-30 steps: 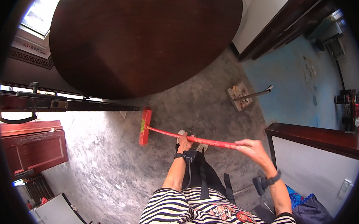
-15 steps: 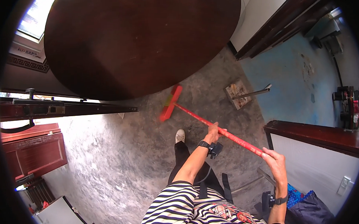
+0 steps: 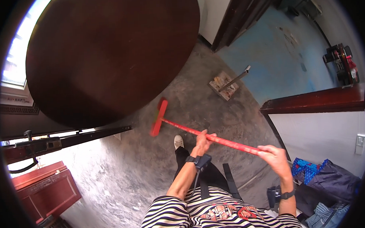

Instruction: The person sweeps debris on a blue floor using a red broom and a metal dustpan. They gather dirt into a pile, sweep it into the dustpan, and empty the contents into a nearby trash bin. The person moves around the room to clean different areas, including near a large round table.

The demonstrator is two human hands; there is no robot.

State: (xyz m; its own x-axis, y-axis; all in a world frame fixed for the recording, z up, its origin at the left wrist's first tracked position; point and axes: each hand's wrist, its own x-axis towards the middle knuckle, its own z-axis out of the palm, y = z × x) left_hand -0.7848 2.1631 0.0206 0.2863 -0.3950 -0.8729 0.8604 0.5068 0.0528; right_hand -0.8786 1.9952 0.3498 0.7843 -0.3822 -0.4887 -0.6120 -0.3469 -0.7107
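A red broom (image 3: pixel 227 143) slants across in front of me, its handle rising toward the right. My left hand (image 3: pixel 202 142) is wrapped round the middle of the handle. Near the handle's upper end, my right hand (image 3: pixel 273 156) grips it. The broom's red head (image 3: pixel 160 117) is at the floor beside the round table's edge, slightly blurred; its bristles are mostly hidden. Beyond the handle stands a dustpan (image 3: pixel 224 85) with an upright metal handle and bits of debris in it. My white shoe (image 3: pixel 178 141) is just below the broom head.
A large dark round table (image 3: pixel 112 56) fills the upper left. At right, a doorway with a dark red frame (image 3: pixel 314 102) opens onto a blue floor (image 3: pixel 265 59). Clothes and bags (image 3: pixel 333 177) are piled at the lower right. A dark door (image 3: pixel 71 144) stands at left.
My view has turned, so the table and dustpan appear farther left. The broom head has shifted left and nearer to me in the picture. Both hands keep their hold.
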